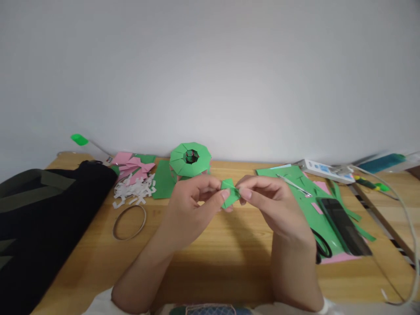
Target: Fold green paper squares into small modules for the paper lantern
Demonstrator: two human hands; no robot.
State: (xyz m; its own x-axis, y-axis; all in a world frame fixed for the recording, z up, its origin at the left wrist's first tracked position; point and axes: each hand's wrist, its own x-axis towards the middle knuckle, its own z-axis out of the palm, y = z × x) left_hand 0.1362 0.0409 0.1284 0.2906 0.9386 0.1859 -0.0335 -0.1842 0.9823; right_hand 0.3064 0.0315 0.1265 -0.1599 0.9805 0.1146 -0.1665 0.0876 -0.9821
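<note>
Paper (232,199), one small folded green piece, is held in the air just below and right of the frame's centre. Two hands work on it: the left hand (193,214) pinches its left side between thumb and fingers, and the right hand (275,201) pinches its right edge between thumb and forefinger. Just above the left hand, near the centre, stands one round green paper model (180,162) with one dark opening in its top.

On the left are one tan ring (115,225), lying flat, a heap of white scraps (136,189) too jumbled to count, and several overlapping pink pieces (134,163). One black bag (49,210) fills the lower left corner.

On the right, green sheets (303,205) bear one phone (343,225) and one slim metal tool (294,185); how many sheets there are cannot be told. One white power strip (313,168) lies above them. All rest on one wooden table (216,271).
</note>
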